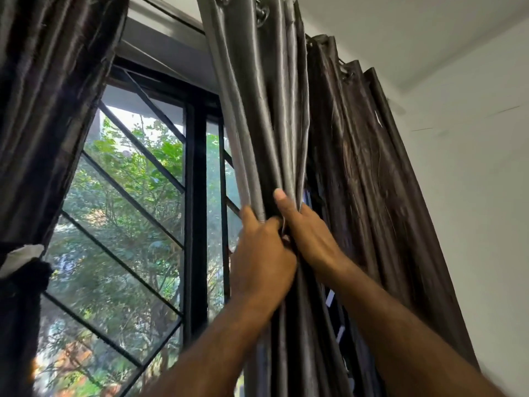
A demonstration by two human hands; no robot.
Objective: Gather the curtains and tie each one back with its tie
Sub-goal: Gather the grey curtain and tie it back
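Here, two bare hands meeting on the grey curtain (266, 116) right of the window (137, 196). Left hand (262, 253) closed around the curtain's window-side folds, fingers wrapped behind the cloth, knuckles toward the camera. Right hand (309, 236) touching the left, pinching the same folds from the wall side, thumb pointing up along a pleat. Grey cloth bunched into narrow vertical pleats, hanging by eyelets from the rod at the top. Just right of it, touching, a brown curtain (372, 173), hanging loose against the white wall (472, 167). Far left, a dark curtain (48, 110) already cinched, with a pale tie (21, 257) around its waist. Beyond the window's diagonal bars, green foliage.
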